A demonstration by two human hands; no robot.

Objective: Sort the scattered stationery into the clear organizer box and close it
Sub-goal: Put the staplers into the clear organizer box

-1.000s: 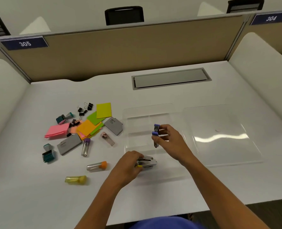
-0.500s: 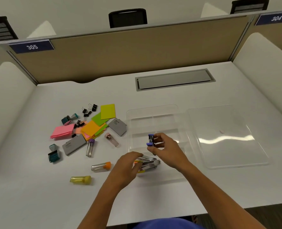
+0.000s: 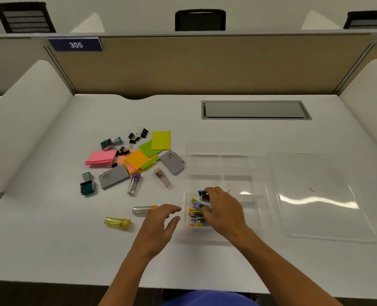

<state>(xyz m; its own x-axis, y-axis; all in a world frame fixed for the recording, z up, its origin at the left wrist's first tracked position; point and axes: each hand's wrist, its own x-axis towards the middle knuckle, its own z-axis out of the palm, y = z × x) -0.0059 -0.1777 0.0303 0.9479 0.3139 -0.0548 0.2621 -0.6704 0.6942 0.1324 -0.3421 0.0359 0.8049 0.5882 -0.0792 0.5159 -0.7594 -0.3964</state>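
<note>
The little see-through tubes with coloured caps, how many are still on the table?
4: yellow tube nearest, orange-capped tube beside the left hand, purple-capped tube and pink tube below the sticky notes.

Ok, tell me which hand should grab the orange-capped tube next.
Left. The left hand is open and empty, right beside the orange-capped tube. The right hand is busy over the staplers in the organizer box, farther from the tube.

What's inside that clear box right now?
Small staplers with purple, yellow and orange trim sit in the box's near-left compartment, partly covered by the right hand. The other compartments look empty. What lies under the hand is hidden.
</note>
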